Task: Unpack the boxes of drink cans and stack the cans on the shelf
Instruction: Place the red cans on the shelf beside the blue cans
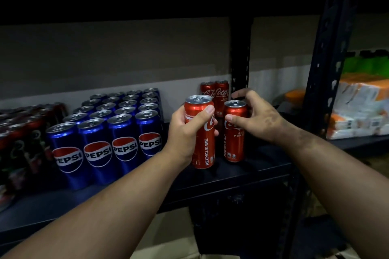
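Left hand (185, 130) fingers curled round a tall red aluminium cola can (202, 143), right hand (255, 118) fingers loosely wrapping a second red can (234, 132) standing on the dark metal shelf (242, 172), blue Pepsi cans (109, 132) left of both

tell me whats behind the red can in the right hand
Behind the red can that the right hand grips stand two Coca-Cola cans at the shelf's back. Their lower halves are covered.
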